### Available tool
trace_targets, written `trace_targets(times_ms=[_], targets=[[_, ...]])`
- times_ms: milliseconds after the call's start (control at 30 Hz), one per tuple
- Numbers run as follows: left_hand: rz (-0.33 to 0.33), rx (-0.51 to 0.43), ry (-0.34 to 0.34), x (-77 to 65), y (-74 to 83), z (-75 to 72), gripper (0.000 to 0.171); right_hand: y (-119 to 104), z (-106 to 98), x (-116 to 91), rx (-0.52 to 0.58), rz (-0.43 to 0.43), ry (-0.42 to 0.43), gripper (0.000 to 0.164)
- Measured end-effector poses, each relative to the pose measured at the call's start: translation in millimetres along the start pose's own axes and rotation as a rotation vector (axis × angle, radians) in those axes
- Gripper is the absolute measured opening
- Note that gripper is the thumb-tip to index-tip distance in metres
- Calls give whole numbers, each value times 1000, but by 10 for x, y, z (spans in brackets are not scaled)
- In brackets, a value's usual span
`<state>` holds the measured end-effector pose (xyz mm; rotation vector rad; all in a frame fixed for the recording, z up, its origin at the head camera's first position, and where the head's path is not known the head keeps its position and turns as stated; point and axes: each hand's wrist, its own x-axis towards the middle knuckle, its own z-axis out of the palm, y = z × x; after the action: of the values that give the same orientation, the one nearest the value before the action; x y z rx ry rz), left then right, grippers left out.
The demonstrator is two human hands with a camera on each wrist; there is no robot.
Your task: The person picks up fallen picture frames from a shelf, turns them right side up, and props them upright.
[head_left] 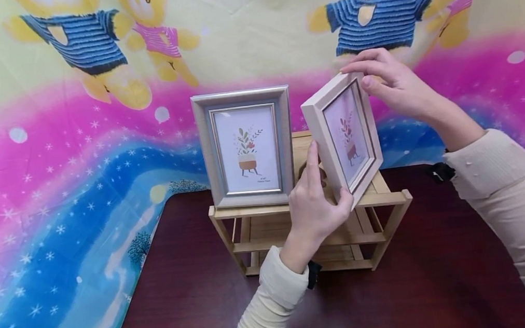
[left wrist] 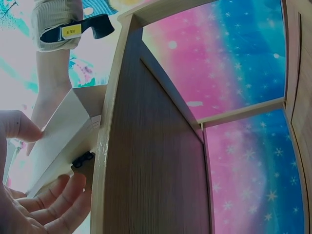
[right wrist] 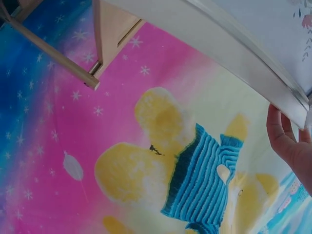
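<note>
A picture frame (head_left: 319, 112) with a potted-plant print stands tilted and angled above the right part of a wooden rack's top (head_left: 252, 210). My left hand (head_left: 315, 206) grips its lower left corner, thumb toward the front and index finger along the side. In the left wrist view, the left hand's fingers (left wrist: 63, 200) curl behind the frame (left wrist: 63, 131). At the upper right corner, my right hand (head_left: 393, 82) pinches the frame between thumb and fingers. The right wrist view shows the right hand (right wrist: 287, 141) at the frame's edge (right wrist: 219, 53). A second, similar picture frame (head_left: 205, 153) stands upright at the rack's left.
The rack has lower shelves (head_left: 268, 231) and stands on a dark red table (head_left: 185, 296). Behind it hangs a cloth backdrop (head_left: 251, 34) with teddy bears and snowflakes. A black band (left wrist: 100, 27) with a yellow label is on the right wrist.
</note>
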<state>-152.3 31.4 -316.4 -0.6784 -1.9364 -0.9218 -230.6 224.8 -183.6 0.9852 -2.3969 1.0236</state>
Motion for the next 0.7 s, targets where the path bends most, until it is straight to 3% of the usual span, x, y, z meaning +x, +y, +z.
trace_targets(times_ms=[133, 300, 700], targets=[[-5, -24, -14, 8, -21, -2, 85, 20, 1, -14, 20, 79, -6, 38], [-13, -53, -30, 25, -36, -15, 86, 75, -16, -23, 128, 181, -10, 46], [-23, -59, -49, 28, -75, -53, 84, 267, -38, -35, 301, 182, 132, 41]])
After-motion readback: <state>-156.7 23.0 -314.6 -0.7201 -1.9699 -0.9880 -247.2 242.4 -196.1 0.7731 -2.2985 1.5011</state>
